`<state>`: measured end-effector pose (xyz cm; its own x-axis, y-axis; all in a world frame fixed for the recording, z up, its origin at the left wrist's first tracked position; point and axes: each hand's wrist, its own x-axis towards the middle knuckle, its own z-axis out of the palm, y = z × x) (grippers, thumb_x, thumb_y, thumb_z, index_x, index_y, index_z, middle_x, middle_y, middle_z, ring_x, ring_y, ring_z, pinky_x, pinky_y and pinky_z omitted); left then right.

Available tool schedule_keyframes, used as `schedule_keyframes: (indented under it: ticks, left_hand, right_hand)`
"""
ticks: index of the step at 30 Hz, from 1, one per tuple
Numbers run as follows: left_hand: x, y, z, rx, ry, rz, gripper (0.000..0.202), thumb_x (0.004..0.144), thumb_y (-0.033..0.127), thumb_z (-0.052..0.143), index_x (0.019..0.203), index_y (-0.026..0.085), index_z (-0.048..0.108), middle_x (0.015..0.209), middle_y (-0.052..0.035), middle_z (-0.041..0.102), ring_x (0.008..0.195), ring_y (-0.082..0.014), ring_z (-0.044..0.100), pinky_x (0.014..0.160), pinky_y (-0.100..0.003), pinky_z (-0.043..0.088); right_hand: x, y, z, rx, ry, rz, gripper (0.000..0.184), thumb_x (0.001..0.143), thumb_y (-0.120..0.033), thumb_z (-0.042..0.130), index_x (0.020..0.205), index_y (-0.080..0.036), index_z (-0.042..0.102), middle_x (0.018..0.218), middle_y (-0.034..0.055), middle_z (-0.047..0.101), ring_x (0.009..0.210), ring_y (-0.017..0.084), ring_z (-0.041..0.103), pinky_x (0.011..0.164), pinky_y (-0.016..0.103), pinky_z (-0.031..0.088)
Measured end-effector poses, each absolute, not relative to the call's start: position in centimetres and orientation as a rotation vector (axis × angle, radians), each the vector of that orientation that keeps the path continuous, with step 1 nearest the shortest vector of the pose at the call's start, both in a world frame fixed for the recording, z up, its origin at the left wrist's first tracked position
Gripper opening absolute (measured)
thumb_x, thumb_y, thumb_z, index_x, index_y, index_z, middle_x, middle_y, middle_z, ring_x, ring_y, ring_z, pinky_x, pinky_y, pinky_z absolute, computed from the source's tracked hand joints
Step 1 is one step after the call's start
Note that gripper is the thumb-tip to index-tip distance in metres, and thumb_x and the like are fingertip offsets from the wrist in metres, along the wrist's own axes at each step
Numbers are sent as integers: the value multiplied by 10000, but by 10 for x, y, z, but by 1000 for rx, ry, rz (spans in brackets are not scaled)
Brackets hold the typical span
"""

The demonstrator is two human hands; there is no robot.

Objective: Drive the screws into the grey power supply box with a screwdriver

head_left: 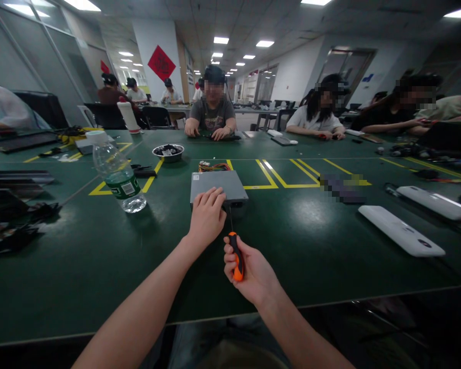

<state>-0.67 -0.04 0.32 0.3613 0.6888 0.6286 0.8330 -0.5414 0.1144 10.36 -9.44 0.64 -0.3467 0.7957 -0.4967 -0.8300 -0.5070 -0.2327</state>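
A grey metal computer power supply (pixel 218 185) lies on the green table in front of me, with a bundle of coloured cables at its far side. My left hand (pixel 208 212) is closed over its near edge, fingers on the top face; the thumb is not clearly seen. My right hand (pixel 249 266) grips an orange and black screwdriver (pixel 237 259) from below. The thin shaft points away from me and up to the near face of the power supply, by its socket. Whether the tip sits in a screw I cannot make out.
Left of the power supply stands a clear water bottle (pixel 125 182) with a green label. Beyond are a metal bowl (pixel 168 152) of small dark parts and a white bottle (pixel 129 117). White devices (pixel 401 230) lie to the right. Co-workers sit across the table (pixel 299 277).
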Motion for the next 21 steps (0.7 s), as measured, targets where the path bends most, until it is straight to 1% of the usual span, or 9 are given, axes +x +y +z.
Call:
schedule_keyframes:
  ticks: [3, 7, 10, 12, 15, 18, 21]
  left_hand:
    - [-6, 2, 2, -2398, -1367, -1012, 275, 786, 145, 439, 1041, 199, 526, 1207, -41, 554, 1170, -204, 428, 956, -375, 303]
    - [-6, 3, 2, -2396, -1371, -1061, 229, 795, 189, 455, 1010, 210, 532, 1176, -42, 572, 1145, -211, 439, 928, -384, 301]
    - [-6, 3, 3, -2404, -1375, -1057, 223, 800, 208, 456, 1008, 212, 535, 1177, -45, 572, 1137, -215, 442, 918, -384, 300]
    - [-5, 2, 4, -2403, -1383, -1053, 222, 803, 215, 455, 1010, 212, 536, 1180, -47, 570, 1137, -216, 441, 918, -385, 297]
    - [-5, 2, 4, -2390, -1398, -1052, 222, 807, 223, 456, 1014, 213, 535, 1182, -47, 568, 1145, -217, 434, 929, -387, 288]
    - [-4, 2, 3, -2385, -1395, -1043, 223, 806, 231, 466, 1018, 212, 529, 1180, -44, 569, 1143, -214, 437, 932, -384, 286]
    - [-4, 2, 3, -2380, -1390, -1031, 222, 800, 234, 478, 1016, 212, 525, 1174, -40, 573, 1136, -215, 442, 926, -383, 287]
  right_hand:
    - [105, -93, 7, -638, 68, 1977, 235, 901, -277, 393, 860, -89, 529, 607, -5, 489, 400, 19, 392, 330, 98, 307]
    - [109, -95, 7, -544, 217, 1992, 200, 910, -239, 373, 796, -114, 479, 633, -18, 468, 387, -8, 355, 313, 67, 268]
    - [110, -96, 4, -432, 265, 2005, 195, 921, -239, 355, 829, -118, 478, 610, -40, 442, 379, -12, 352, 316, 56, 273]
    - [110, -96, 1, -438, 230, 1998, 198, 919, -241, 357, 841, -114, 488, 590, -44, 438, 371, -9, 353, 322, 63, 287]
    - [110, -94, 0, -528, 167, 1980, 210, 914, -234, 360, 848, -98, 506, 577, -33, 450, 370, 5, 372, 330, 85, 309]
    - [110, -93, 4, -581, 119, 1955, 220, 900, -270, 394, 838, -95, 512, 607, -11, 471, 389, 17, 384, 321, 99, 315]
    - [110, -93, 9, -605, 136, 1906, 150, 882, -222, 430, 812, -107, 495, 651, -1, 477, 403, 9, 376, 310, 86, 299]
